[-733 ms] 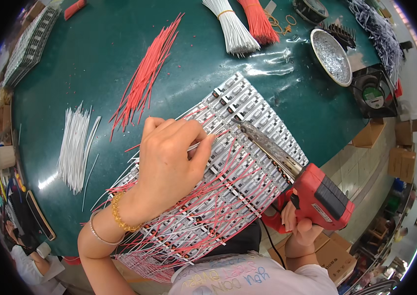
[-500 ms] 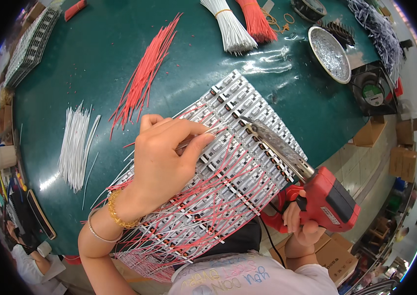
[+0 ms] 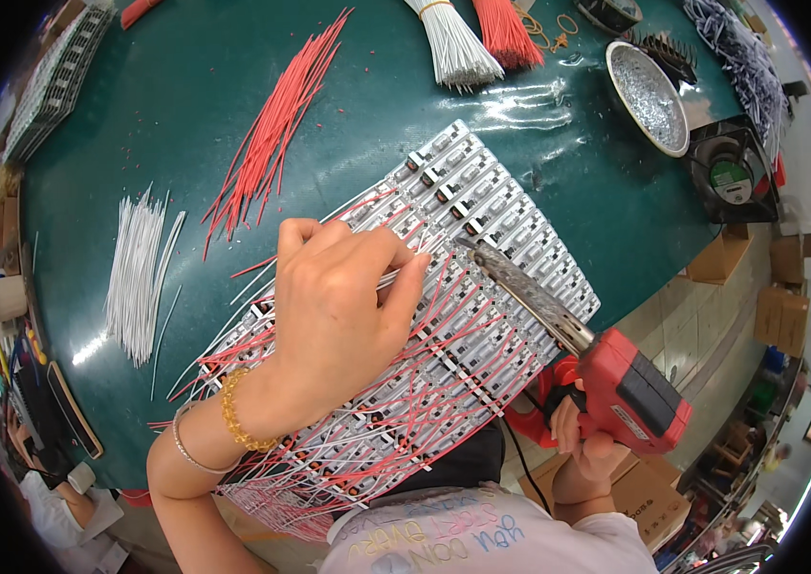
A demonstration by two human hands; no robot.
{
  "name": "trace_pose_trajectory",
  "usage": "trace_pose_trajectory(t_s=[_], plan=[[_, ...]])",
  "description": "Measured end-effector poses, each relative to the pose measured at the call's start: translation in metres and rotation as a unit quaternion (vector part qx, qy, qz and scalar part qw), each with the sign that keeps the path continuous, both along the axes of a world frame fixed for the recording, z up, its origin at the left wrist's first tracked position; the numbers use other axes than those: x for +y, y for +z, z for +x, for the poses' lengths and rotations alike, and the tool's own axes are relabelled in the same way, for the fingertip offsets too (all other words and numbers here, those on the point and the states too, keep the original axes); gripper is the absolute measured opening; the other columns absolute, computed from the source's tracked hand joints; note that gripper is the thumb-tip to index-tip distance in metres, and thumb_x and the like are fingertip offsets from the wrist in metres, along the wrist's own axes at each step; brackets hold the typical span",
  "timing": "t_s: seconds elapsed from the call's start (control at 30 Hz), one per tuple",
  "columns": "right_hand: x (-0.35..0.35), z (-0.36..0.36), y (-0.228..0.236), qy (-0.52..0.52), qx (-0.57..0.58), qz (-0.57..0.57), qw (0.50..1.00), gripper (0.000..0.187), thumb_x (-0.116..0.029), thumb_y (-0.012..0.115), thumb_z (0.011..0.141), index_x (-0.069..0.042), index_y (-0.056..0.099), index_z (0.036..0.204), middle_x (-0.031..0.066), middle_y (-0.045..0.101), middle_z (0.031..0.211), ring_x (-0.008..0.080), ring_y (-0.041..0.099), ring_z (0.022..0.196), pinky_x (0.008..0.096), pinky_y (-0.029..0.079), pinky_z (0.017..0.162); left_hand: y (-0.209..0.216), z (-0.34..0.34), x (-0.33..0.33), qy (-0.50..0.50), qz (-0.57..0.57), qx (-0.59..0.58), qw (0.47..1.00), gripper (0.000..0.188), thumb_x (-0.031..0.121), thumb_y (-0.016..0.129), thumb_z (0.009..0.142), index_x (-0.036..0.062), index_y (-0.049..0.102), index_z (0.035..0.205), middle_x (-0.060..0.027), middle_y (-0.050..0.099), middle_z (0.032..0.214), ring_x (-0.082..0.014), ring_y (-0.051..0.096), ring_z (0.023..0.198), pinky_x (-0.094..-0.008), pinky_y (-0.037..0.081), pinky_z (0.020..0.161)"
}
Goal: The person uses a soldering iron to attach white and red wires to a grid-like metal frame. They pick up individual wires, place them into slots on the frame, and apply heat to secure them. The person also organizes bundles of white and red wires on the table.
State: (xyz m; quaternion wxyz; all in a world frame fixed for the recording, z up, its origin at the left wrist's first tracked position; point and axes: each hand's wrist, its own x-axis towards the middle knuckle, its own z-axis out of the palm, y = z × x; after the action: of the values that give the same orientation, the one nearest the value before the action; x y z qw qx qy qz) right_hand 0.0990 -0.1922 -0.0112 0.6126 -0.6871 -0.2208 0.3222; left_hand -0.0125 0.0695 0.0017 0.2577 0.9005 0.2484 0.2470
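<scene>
My left hand is closed in a pinch on a white wire, its fingertips low over a panel of small grey circuit boards. Red and white wires stick out across the panel's nearer part, while its far rows are bare. In my right hand is a red soldering gun with a black grip section. The gun's long metal nose points up and left, and its tip is at the boards just right of my left fingertips. Whether the tip touches the wire end, I cannot tell.
Loose red wires and white wires lie on the green table. Banded white and red bundles are at the back. A metal bowl and a black fan stand at right; a cord hangs below the gun.
My left fingertips have shifted slightly right along the boards. The gun's tip has moved slightly left and down, closer to them. The whole view has shifted a little.
</scene>
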Motion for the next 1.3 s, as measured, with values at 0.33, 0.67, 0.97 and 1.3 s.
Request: trace_pose_trajectory(t_s=[0.33, 0.67, 0.97, 1.3], plan=[[0.002, -0.001, 0.002, -0.002, 0.029, -0.010, 1.000, 0.065, -0.049, 0.071, 0.074, -0.001, 0.058, 0.115, 0.0076, 0.060, 0.111, 0.0210, 0.057, 0.102, 0.0361, 0.043, 0.090, 0.001, -0.002, 0.000, -0.001, -0.015, 0.019, 1.000, 0.011, 0.011, 0.069, 0.075, 0.0065, 0.061, 0.068, -0.0018, 0.054, 0.059, -0.0169, 0.043, 0.058, -0.0324, 0.030, 0.068], [0.005, -0.003, 0.002, -0.015, 0.034, -0.036, 0.999, 0.068, -0.054, 0.070, 0.072, 0.000, 0.057, 0.111, 0.0086, 0.061, 0.106, 0.0209, 0.058, 0.098, 0.0351, 0.043, 0.089, 0.000, -0.001, 0.000, -0.001, -0.005, 0.017, 1.000, 0.011, 0.010, 0.069, 0.075, 0.0060, 0.060, 0.069, -0.0020, 0.052, 0.059, -0.0176, 0.043, 0.058, -0.0326, 0.031, 0.067], [0.001, -0.005, 0.004, -0.016, 0.011, -0.027, 0.999, 0.064, -0.051, 0.071, 0.073, 0.002, 0.057, 0.106, 0.0081, 0.061, 0.103, 0.0204, 0.058, 0.095, 0.0349, 0.045, 0.085, -0.003, -0.002, 0.000, -0.004, 0.008, 0.014, 1.000, 0.011, 0.010, 0.069, 0.075, 0.0060, 0.061, 0.069, -0.0024, 0.053, 0.060, -0.0181, 0.044, 0.058, -0.0332, 0.032, 0.067], [0.000, -0.001, -0.004, 0.027, -0.001, 0.056, 0.998, 0.078, -0.057, 0.066, 0.072, 0.006, 0.048, 0.114, -0.0010, 0.049, 0.060, 0.0101, 0.047, 0.051, 0.0246, 0.038, 0.051, -0.002, -0.001, -0.001, 0.000, 0.017, 0.018, 1.000, 0.010, 0.009, 0.068, 0.075, 0.0059, 0.061, 0.069, -0.0027, 0.054, 0.060, -0.0186, 0.045, 0.059, -0.0328, 0.032, 0.068]])
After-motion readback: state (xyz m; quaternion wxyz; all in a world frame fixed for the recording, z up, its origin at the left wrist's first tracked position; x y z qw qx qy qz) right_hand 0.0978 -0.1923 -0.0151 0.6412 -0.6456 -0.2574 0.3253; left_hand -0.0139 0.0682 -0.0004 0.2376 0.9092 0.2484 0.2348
